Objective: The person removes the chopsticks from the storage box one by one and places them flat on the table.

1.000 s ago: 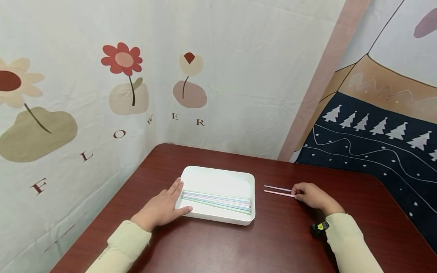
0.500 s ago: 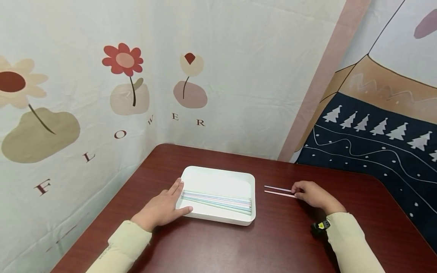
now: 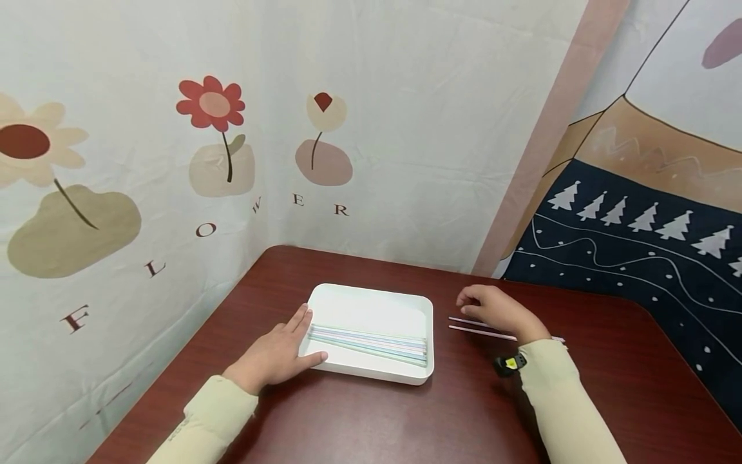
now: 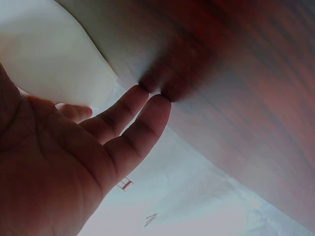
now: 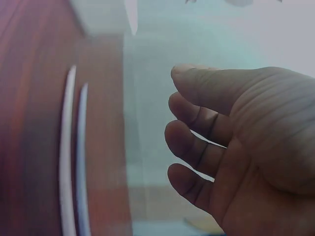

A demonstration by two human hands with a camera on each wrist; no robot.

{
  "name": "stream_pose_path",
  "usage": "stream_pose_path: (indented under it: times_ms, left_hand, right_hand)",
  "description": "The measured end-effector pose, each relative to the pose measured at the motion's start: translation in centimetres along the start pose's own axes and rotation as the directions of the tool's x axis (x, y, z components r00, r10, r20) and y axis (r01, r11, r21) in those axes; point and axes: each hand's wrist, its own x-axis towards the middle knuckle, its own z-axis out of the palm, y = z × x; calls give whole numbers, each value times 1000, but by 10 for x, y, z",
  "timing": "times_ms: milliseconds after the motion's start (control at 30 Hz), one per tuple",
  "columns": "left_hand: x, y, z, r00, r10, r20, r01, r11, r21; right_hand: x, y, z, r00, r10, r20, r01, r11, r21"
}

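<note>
In the head view a shallow white tray (image 3: 371,299) stands mid-table. Several thin pastel chopsticks (image 3: 371,343) lie side by side along its near half. My left hand (image 3: 275,354) rests against the tray's left end, fingers along the side and thumb over the near rim. To the right of the tray, a pink chopstick (image 3: 481,332) and a lilac chopstick (image 3: 460,319) lie nearly parallel on the table. Above them hovers my right hand (image 3: 498,310), partly covering them, its fingers loosely bent around nothing. The right wrist view shows both chopsticks (image 5: 67,157) apart from that hand.
The dark red-brown table (image 3: 377,425) reaches back to a white flower-printed cloth (image 3: 406,129). A dark cloth with trees (image 3: 626,251) hangs along the right side. A black device (image 3: 509,365) sits at the right wrist.
My right hand has let go of the two chopsticks' right ends and moved up and left over them. The chopsticks stay in place. My left hand and the tray have not moved.
</note>
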Motion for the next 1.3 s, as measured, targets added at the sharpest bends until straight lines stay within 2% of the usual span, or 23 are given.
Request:
stream_pose_path:
  times_ms: [267, 467, 633, 833, 1300]
  left_hand:
    - [1, 1, 0, 1000, -4, 4, 4, 1000, 0]
    - [1, 2, 2, 1000, -9, 11, 9, 1000, 0]
    - [2, 3, 3, 1000, -9, 4, 9, 1000, 0]
    - [1, 2, 1, 1000, -21, 6, 21, 1000, 13]
    - [0, 2, 0, 999, -31, 12, 31, 1000, 4]
  right_hand:
    - [32, -42, 13, 999, 28, 45, -30, 998, 49]
    - [53, -65, 31, 997, 0, 81, -7, 996, 86]
    - [67, -75, 41, 993, -48, 108, 37, 994, 107]
    - [82, -85, 57, 975, -125, 185, 99, 985, 145]
    - [101, -95, 98, 943, -183, 277, 110, 960, 259]
